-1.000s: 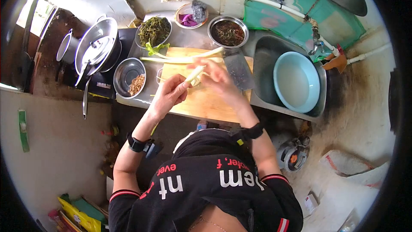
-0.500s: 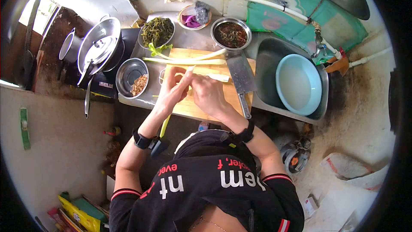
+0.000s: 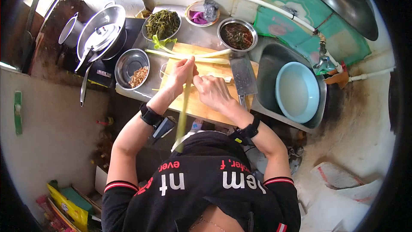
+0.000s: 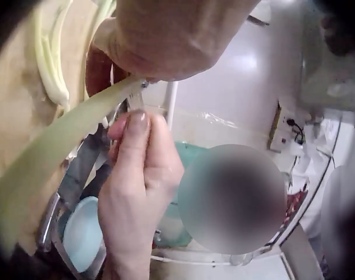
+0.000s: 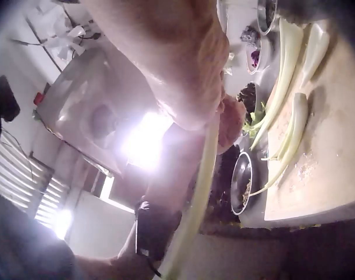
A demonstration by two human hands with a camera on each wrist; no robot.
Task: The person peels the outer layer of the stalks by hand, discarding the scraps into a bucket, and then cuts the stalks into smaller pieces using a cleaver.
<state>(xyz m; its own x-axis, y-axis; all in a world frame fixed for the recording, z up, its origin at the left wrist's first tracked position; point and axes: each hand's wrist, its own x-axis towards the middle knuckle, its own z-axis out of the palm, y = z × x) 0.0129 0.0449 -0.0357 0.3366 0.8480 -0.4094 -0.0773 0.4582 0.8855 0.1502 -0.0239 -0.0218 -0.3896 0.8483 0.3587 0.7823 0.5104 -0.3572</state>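
Observation:
My left hand (image 3: 181, 78) grips a long pale green celery stalk (image 3: 183, 114) near its top end, over the cutting board. The stalk hangs down toward my body, its lower part blurred. Close beside it, my right hand (image 3: 213, 91) has its fingers curled. In the left wrist view its thumb and fingertip pinch a thin pale strip (image 4: 134, 103) at the stalk's end. More celery stalks (image 3: 206, 60) lie across the far part of the cutting board (image 3: 210, 112), and shorter pieces (image 5: 297, 119) lie nearer. A cleaver (image 3: 243, 76) rests on the board's right side.
To the left are a steel bowl of shredded food (image 3: 124, 60) and pans (image 3: 101, 38) on the stove. Bowls of dark greens (image 3: 163, 25), purple pieces (image 3: 198, 17) and soaking dark strands (image 3: 237, 35) stand behind. A light blue basin (image 3: 297, 92) sits in the sink (image 3: 266, 64).
My right hand has come from open and blurred, over the cleaver, to beside my left hand, fingers curled. The stalk's lower end has swung right and hangs lower in front of my body.

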